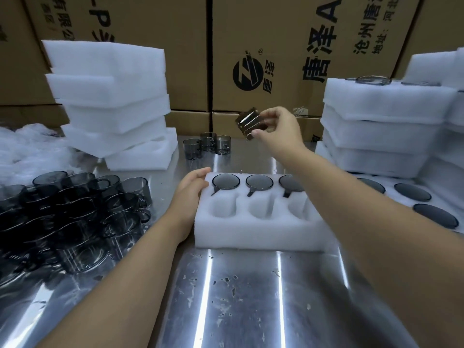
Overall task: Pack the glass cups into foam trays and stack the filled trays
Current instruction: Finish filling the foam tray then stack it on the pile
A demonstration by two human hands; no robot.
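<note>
Steel worktop (241, 297) carries a foam tray (251, 232); left hand (190, 189) rests on its corner, fingers relaxed; right hand (278, 126) fingers pinch a cup (248, 123) aloft.

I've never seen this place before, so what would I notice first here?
First, the dark glass cup pinched in the right grip, up in the air beyond the white foam tray in the middle, whose far row holds three cups. Next, the big heap of dark cups on the left.
</note>
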